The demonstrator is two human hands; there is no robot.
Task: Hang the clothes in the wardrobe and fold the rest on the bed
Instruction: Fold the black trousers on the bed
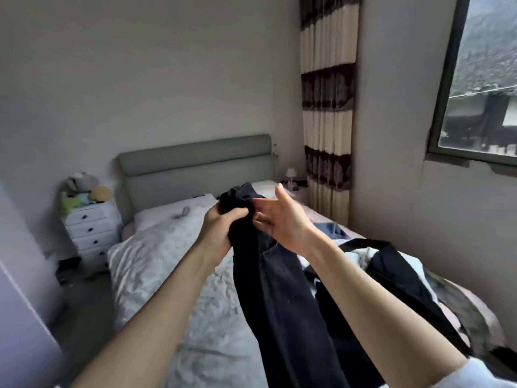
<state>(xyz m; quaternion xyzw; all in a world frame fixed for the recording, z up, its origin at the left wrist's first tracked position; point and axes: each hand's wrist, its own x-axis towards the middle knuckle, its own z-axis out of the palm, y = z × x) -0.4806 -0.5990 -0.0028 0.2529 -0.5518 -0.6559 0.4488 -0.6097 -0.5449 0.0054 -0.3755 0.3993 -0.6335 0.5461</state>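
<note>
A home bedroom: bed [179, 275], white nightstand [92, 233], striped curtain [327, 107]

Dim, soft daylight from the window [481, 79]; wide-angle bending, blur at edges.

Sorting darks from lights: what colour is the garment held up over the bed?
The garment is black or very dark navy, plain, seen in the head view.

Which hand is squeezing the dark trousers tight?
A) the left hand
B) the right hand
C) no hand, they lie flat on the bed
A: the left hand has its fingers curled in a grip round the bunched top of the dark trousers, which hang above the bed, while the right hand is spread open beside them.
</note>
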